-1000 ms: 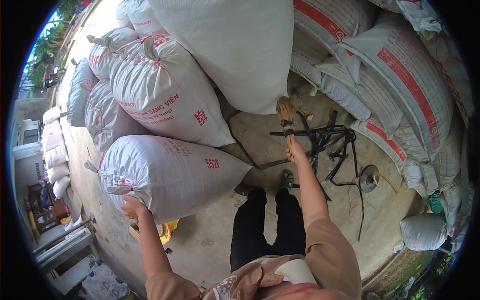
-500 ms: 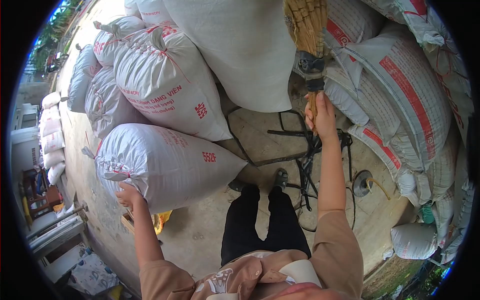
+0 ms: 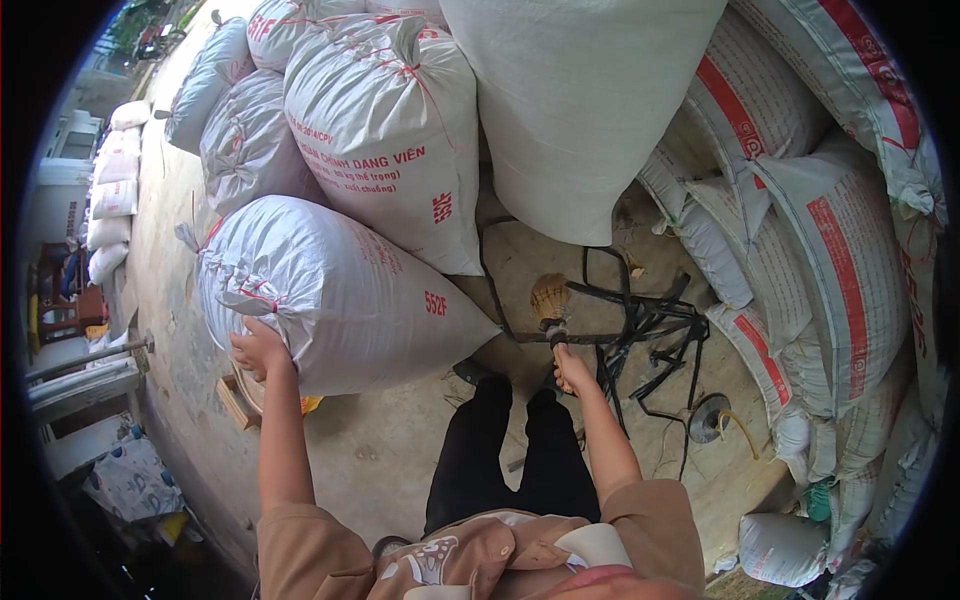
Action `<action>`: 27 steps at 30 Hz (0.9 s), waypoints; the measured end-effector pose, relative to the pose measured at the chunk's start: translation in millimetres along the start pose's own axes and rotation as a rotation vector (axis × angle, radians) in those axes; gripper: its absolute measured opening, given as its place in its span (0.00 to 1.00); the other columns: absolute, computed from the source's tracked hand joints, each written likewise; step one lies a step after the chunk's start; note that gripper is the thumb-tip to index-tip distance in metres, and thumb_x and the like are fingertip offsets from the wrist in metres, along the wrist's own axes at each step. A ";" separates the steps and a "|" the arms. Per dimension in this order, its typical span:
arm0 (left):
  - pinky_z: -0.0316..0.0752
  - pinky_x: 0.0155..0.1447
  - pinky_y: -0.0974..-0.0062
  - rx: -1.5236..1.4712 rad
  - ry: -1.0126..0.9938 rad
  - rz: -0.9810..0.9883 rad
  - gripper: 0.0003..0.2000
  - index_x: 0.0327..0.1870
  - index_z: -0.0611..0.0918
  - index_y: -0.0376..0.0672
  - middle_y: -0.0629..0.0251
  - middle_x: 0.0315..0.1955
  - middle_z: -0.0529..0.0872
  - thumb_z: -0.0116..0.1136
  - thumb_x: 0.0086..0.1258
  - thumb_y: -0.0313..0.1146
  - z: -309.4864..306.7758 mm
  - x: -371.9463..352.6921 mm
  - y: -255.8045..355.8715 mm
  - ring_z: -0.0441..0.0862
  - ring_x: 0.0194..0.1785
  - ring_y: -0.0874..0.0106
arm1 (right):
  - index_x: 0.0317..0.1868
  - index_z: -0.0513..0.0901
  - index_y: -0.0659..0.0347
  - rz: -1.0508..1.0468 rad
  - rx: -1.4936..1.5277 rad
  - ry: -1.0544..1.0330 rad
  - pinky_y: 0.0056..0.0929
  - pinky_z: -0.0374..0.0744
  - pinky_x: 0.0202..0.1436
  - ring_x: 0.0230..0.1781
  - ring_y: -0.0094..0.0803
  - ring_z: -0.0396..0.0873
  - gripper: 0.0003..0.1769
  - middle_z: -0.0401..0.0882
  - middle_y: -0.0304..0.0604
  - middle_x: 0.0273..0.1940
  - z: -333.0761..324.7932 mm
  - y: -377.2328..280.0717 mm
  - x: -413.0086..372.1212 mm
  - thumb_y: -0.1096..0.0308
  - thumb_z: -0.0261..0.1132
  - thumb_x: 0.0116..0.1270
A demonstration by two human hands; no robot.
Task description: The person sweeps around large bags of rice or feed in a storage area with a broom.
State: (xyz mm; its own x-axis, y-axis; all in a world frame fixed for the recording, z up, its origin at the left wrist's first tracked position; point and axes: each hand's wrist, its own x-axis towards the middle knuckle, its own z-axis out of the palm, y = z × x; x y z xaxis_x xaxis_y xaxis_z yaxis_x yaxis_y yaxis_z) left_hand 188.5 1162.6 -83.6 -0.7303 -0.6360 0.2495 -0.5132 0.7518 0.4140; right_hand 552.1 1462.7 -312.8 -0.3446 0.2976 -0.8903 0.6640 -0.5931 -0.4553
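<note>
A tied white sack (image 3: 340,300) marked 552F leans in front of me on the left. Just below its gathered, red-tied neck, my left hand (image 3: 262,352) is closed on the sack cloth. My right hand (image 3: 571,370) grips the handle of a short straw broom (image 3: 550,298), its bristles pointing away from me, low over the concrete floor beside the sack's bottom end. Right of the broom lies a tangle of black bars or straps (image 3: 650,335). Another full 552F sack (image 3: 400,160) stands behind the first.
A big plain white sack (image 3: 590,110) stands ahead. Sacks with red stripes (image 3: 840,280) are piled along the right. A metal disc (image 3: 710,417) with a yellow cord lies on the floor (image 3: 390,460). Beneath the near sack a wooden box (image 3: 238,402) shows.
My right hand has brought the broom down from high ahead to near the floor, close to my feet. My left hand stays on the sack, which has tipped slightly more upright.
</note>
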 end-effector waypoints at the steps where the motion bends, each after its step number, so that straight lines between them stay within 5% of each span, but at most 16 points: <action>1: 0.53 0.62 0.46 -0.031 -0.003 0.019 0.32 0.63 0.63 0.46 0.54 0.64 0.59 0.38 0.63 0.59 -0.1 -0.7 -1.6 0.55 0.67 0.57 | 0.34 0.70 0.64 -0.003 -0.029 -0.001 0.25 0.66 0.14 0.10 0.25 0.66 0.28 0.66 0.34 0.16 -1.1 -9.9 -13.1 0.43 0.47 0.67; 3: 0.52 0.61 0.45 -0.042 0.010 0.010 0.32 0.64 0.63 0.47 0.54 0.64 0.59 0.38 0.63 0.58 -1.8 -2.0 -1.1 0.55 0.67 0.57 | 0.33 0.72 0.64 -0.349 -0.396 0.020 0.26 0.67 0.14 0.12 0.25 0.69 0.26 0.68 0.36 0.16 3.3 -38.7 -38.9 0.44 0.50 0.66; 4: 0.52 0.61 0.45 -0.038 0.012 0.021 0.32 0.64 0.62 0.46 0.53 0.64 0.59 0.38 0.63 0.58 -3.0 -2.3 -0.4 0.54 0.67 0.57 | 0.38 0.72 0.67 -0.409 -0.461 0.059 0.34 0.73 0.22 0.17 0.37 0.76 0.26 0.74 0.46 0.20 6.3 -68.2 -73.2 0.46 0.53 0.64; 5: 0.52 0.61 0.45 -0.032 0.012 0.030 0.32 0.64 0.62 0.46 0.53 0.64 0.59 0.38 0.63 0.58 -4.7 -3.2 -0.4 0.54 0.67 0.57 | 0.38 0.72 0.67 -0.421 -0.485 0.053 0.34 0.73 0.22 0.17 0.37 0.76 0.26 0.74 0.46 0.20 9.7 -88.5 -95.5 0.46 0.53 0.64; 7: 0.51 0.61 0.45 -0.029 -0.011 -0.004 0.32 0.64 0.61 0.46 0.52 0.64 0.58 0.39 0.64 0.57 -8.5 -5.4 3.6 0.53 0.68 0.57 | 0.39 0.74 0.66 -0.946 -0.830 0.475 0.38 0.75 0.29 0.23 0.46 0.77 0.26 0.76 0.50 0.24 16.3 -123.6 -133.4 0.47 0.56 0.62; 11: 0.50 0.62 0.45 -0.051 -0.012 0.008 0.32 0.65 0.60 0.46 0.50 0.65 0.56 0.40 0.64 0.57 -16.8 -4.3 3.8 0.51 0.68 0.56 | 0.42 0.75 0.63 -1.450 -0.670 0.776 0.40 0.74 0.36 0.37 0.49 0.76 0.21 0.77 0.53 0.37 18.9 -208.1 -210.7 0.52 0.60 0.61; 16: 0.48 0.63 0.44 -0.029 -0.033 0.024 0.33 0.66 0.57 0.46 0.47 0.66 0.53 0.39 0.64 0.57 -22.5 -4.8 4.6 0.48 0.69 0.54 | 0.42 0.70 0.66 -1.472 -0.753 0.918 0.43 0.73 0.35 0.36 0.50 0.77 0.23 0.77 0.56 0.36 10.3 -302.2 -222.8 0.53 0.60 0.61; 18: 0.48 0.63 0.43 -0.032 -0.034 0.031 0.33 0.66 0.58 0.45 0.46 0.65 0.53 0.39 0.64 0.56 -24.6 -4.8 4.8 0.47 0.70 0.52 | 0.41 0.66 0.66 -1.139 -0.864 0.995 0.47 0.74 0.30 0.30 0.53 0.78 0.23 0.78 0.58 0.29 10.2 -316.6 -186.2 0.52 0.58 0.62; 22: 0.47 0.64 0.43 -0.047 -0.033 0.033 0.32 0.65 0.58 0.45 0.46 0.65 0.54 0.41 0.64 0.55 -30.8 -6.9 6.5 0.47 0.70 0.52 | 0.40 0.64 0.63 -0.975 -1.087 1.075 0.47 0.77 0.27 0.26 0.53 0.79 0.20 0.78 0.56 0.24 0.3 -248.0 -100.4 0.53 0.56 0.63; 26: 0.46 0.64 0.44 -0.055 -0.025 0.047 0.33 0.66 0.57 0.45 0.46 0.65 0.54 0.42 0.63 0.54 -27.4 -6.2 2.0 0.46 0.70 0.52 | 0.49 0.74 0.59 -0.337 -1.298 0.635 0.42 0.76 0.49 0.49 0.45 0.76 0.18 0.78 0.51 0.45 1.5 -129.4 -63.8 0.61 0.58 0.60; 27: 0.46 0.64 0.44 -0.061 -0.009 0.027 0.33 0.66 0.57 0.45 0.46 0.65 0.54 0.42 0.63 0.54 -26.3 -8.2 1.8 0.46 0.70 0.52 | 0.50 0.76 0.55 -0.151 -1.473 0.569 0.39 0.75 0.50 0.50 0.42 0.76 0.18 0.79 0.48 0.46 -27.7 -86.4 -3.3 0.63 0.58 0.59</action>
State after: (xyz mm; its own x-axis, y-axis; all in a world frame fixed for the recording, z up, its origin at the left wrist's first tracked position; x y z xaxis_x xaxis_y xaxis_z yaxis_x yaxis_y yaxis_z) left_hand 205.4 1164.6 -61.9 -0.7477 -0.6138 0.2533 -0.4653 0.7565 0.4596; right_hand 514.3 1533.7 -270.8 -0.4059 0.7144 -0.5699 0.7992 0.5800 0.1579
